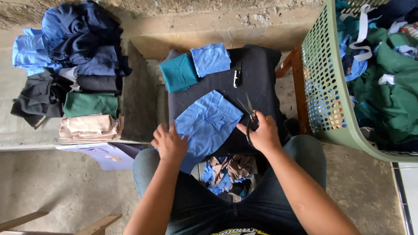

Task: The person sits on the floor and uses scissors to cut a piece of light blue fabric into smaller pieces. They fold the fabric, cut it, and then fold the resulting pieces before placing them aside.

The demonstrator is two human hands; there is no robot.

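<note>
Plainly, the left hand (169,142) lay flat, fingers spread, pressing the lower left edge of a light blue cotton cloth piece (208,124) spread on the black padded worktop (261,74). The right hand (260,132) gripped dark steel scissors (248,114), blades parted and pointing up-left at the cloth's right edge. Its long axis ran diagonally, between both hands, the scissors nearer.

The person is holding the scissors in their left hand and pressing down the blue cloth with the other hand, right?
Not quite. The head view shows the scissors in the right hand, blades open over the dark work surface. It is the left hand that presses on the blue cloth. The rest is right.
</note>
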